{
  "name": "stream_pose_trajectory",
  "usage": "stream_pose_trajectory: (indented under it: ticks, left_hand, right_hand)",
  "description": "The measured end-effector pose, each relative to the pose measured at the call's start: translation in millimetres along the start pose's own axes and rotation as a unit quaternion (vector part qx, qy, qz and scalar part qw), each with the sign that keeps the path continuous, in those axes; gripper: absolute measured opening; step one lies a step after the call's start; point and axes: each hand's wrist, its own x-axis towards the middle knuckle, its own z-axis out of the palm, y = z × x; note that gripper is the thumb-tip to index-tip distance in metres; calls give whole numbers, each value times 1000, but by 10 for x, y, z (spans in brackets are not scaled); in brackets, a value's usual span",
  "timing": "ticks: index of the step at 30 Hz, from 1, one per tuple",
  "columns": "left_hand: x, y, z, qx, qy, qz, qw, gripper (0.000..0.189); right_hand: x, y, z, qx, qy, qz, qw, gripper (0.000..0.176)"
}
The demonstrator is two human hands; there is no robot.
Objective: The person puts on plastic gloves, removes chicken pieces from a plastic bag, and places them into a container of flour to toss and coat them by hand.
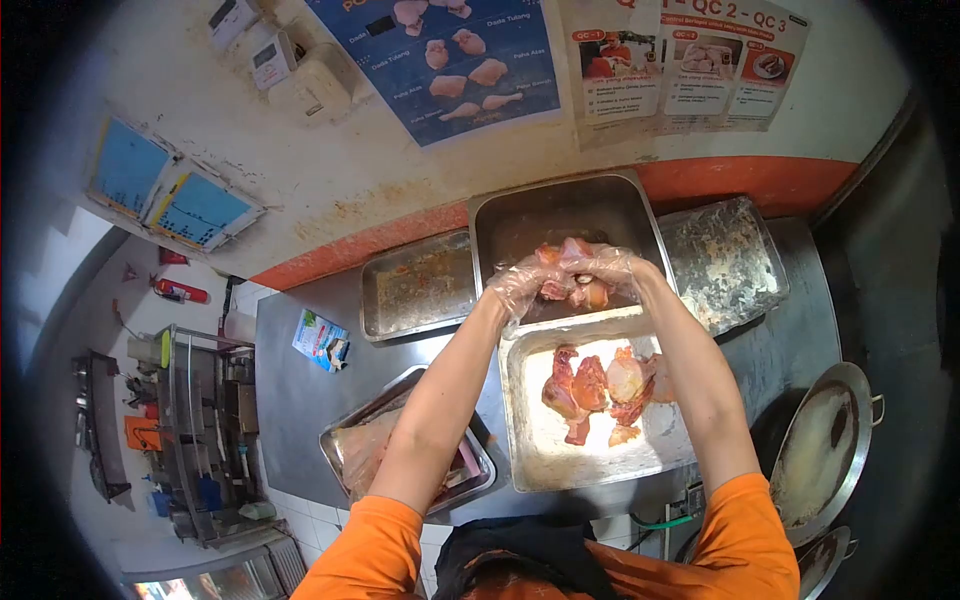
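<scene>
Both of my hands wear clear plastic gloves and come together over the deep metal pan (655,215) at the back of the table. My left hand (520,285) and my right hand (614,264) are closed around a cluster of raw chicken pieces (572,262) from either side. The fingers are partly hidden behind the meat and the crinkled plastic. Nearer to me, below my wrists, a shallower metal tray (530,470) holds several reddish raw chicken pieces (588,383). My right forearm covers part of that tray's right side.
An empty-looking stained tray (415,325) lies to the left, a battered metal tray (735,250) to the right. A blue-white packet (321,341) rests on the steel table (285,400). A tray with plastic (335,450) sits under my left forearm. Large pans (825,440) stand right.
</scene>
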Motion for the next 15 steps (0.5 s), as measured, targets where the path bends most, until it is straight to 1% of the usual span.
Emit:
stream_pose_trajectory:
  ticks: [1, 2, 3, 4, 5, 6, 7, 8, 9, 10, 11, 12, 13, 14, 15]
  left_hand:
    - [1, 30, 22, -7, -10, 20, 1000, 9]
    - [-2, 54, 40, -16, -19, 40, 999, 8]
    - [-6, 87, 52, -16, -18, 41, 999, 8]
    - [-4, 116, 57, 13, -20, 41, 999, 8]
    - [-8, 124, 63, 41, -23, 41, 998, 7]
    - [-13, 109, 46, -18, -12, 29, 999, 15]
    - [-15, 95, 30, -18, -12, 29, 999, 15]
    - [-21, 74, 13, -104, -28, 30, 994, 20]
    - [-58, 91, 44, -188, -43, 29, 981, 26]
    - [-96, 114, 86, -198, -8, 33, 980, 34]
    - [-106, 127, 115, -200, -9, 30, 979, 34]
    - [-93, 159, 134, -139, -10, 61, 988, 35]
    - [-67, 195, 140, -77, -12, 92, 993, 35]
    - [-54, 211, 139, -43, -11, 120, 992, 37]
    - [-38, 247, 129, -42, -11, 120, 992, 37]
  right_hand:
    - [9, -9, -19, -1, 0, -1, 1000, 37]
    - [23, -9, -44, 16, 16, -31, 999, 33]
    - [38, -10, -49, 33, 31, -61, 997, 29]
    - [-74, -116, 25, 28, 68, -61, 995, 26]
    - [-119, -183, 88, 27, 67, -59, 996, 26]
    - [-147, -245, 139, 22, 93, -80, 992, 27]
    - [-159, -272, 153, 18, 121, -102, 987, 28]
    - [-101, -230, 70, -20, 94, -121, 988, 34]
    - [-92, -264, 82, -18, 96, -122, 988, 34]
    - [-77, -309, 123, 5, 105, -139, 985, 38]
    - [-69, -330, 141, 28, 113, -153, 981, 42]
    - [-5, -370, 180, 24, 140, -185, 972, 47]
    - [-36, -390, 179, 24, 142, -185, 972, 47]
    - [-78, -411, 183, -25, 156, -181, 971, 45]
    - [-133, -480, 228, -74, 169, -179, 966, 42]
